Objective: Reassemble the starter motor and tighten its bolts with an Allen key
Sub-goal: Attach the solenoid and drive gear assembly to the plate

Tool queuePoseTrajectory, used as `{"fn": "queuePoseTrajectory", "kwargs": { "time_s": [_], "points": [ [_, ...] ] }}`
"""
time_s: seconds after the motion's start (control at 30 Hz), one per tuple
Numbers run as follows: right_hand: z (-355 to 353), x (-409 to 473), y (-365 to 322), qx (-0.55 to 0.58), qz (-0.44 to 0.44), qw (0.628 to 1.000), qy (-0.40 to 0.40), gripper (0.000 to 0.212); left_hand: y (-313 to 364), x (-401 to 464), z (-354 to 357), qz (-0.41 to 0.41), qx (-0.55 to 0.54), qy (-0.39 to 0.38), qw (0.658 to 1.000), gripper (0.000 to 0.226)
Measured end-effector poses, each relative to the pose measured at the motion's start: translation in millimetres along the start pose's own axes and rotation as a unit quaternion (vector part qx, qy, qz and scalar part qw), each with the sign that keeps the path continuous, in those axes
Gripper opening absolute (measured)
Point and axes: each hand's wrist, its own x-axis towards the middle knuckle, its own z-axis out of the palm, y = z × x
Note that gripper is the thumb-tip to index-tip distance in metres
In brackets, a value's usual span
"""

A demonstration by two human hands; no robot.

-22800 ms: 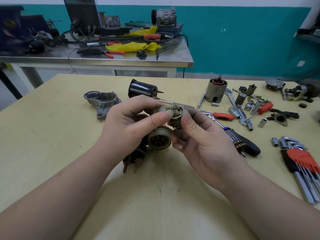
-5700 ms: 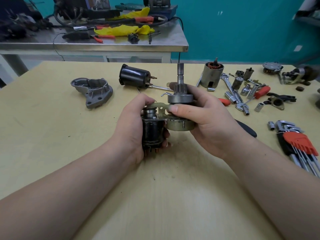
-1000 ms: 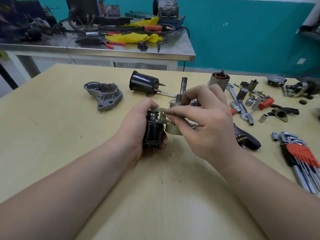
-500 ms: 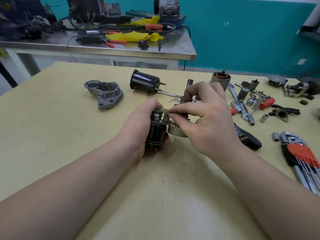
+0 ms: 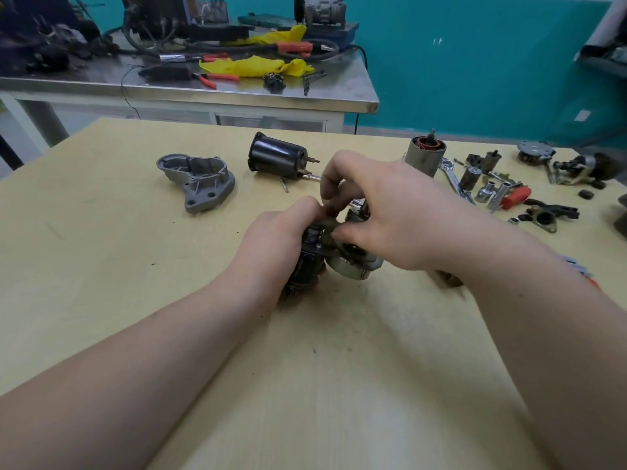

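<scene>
My left hand (image 5: 271,245) grips the black solenoid (image 5: 307,266) of the starter sub-assembly at the table's middle. My right hand (image 5: 386,212) covers the drive gear and round gear housing (image 5: 353,268) from above, with thumb and fingers pinching the olive shift lever (image 5: 328,226) where it joins the solenoid. The pinion shaft is mostly hidden under my right hand. The grey nose housing (image 5: 198,179) and the black motor casing (image 5: 276,159) lie on the wooden table (image 5: 101,266) behind. The armature (image 5: 425,156) stands upright at the right.
Sockets, a spanner (image 5: 453,179) and a red-handled tool (image 5: 515,200) lie at the right, with more motor parts (image 5: 576,166) beyond. My right forearm hides the Allen key set. A steel bench (image 5: 203,93) with yellow cloth and cables stands behind.
My right hand has lowered over the drive gear, now hiding the shaft, and the assembly has tilted toward the right. My left hand keeps its hold on the solenoid.
</scene>
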Motion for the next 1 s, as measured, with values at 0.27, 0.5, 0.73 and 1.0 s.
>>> {"fn": "queuePoseTrajectory", "kwargs": {
  "time_s": [0.27, 0.5, 0.73, 1.0],
  "points": [
    [-3.0, -0.8, -5.3, 0.019, 0.017, 1.0, -0.019, 0.043, 3.8, -16.7, 6.5, 0.003, -0.006, -0.018, 1.0, 0.061],
    [-3.3, 7.7, -9.0, -0.004, 0.022, 1.0, -0.019, 0.043, 0.1, -16.8, 4.6, -0.004, -0.013, -0.027, 1.0, 0.059],
    [-0.4, 4.2, -8.3, 0.01, 0.037, 0.999, -0.009, 0.043, 0.8, -15.6, 4.0, -0.007, -0.018, -0.031, 0.999, 0.049],
    [1.6, 5.5, -11.0, 0.038, 0.055, 0.998, 0.005, 0.045, -1.5, -8.7, 1.7, -0.014, -0.023, -0.026, 0.999, 0.055]
  ]
}}
